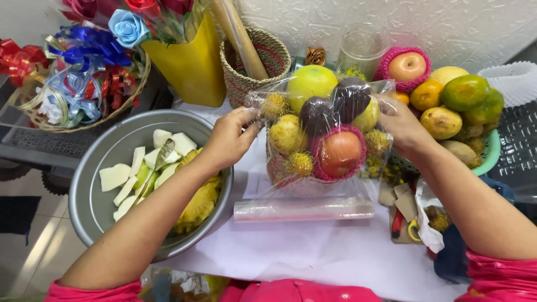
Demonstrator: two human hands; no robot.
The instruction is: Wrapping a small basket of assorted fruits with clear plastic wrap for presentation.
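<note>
Fingers [248,118] of the left hand [229,138] are pressed together, pinching the clear plastic wrap [313,184] at the left side of the fruit basket [296,182]. That forearm reaches up from the near left corner of the white tabletop [313,251], crossing over the steel bowl [106,168], which holds pale cut fruit pieces [120,176] and pineapple pieces [198,204] and overhangs the tabletop's left edge. Behind the bowl, off the far left, sit a wicker tray of ribbon bows [78,72] and a yellow cone of paper roses [187,61].

Near the middle of the tabletop, the wrapped basket is piled with a green pomelo [310,81], two dark passion fruits [335,103], rambutans [300,163] and an apple in a pink foam net [340,152]. A roll of plastic wrap [305,210] lies just in front of it.

On the basket's right side, the right hand [400,126] grips the wrap with fingers curled against the film, the forearm angling in from the near right corner. Behind that wrist, a green tray of loose fruit [489,156] sits by the right edge.
</note>
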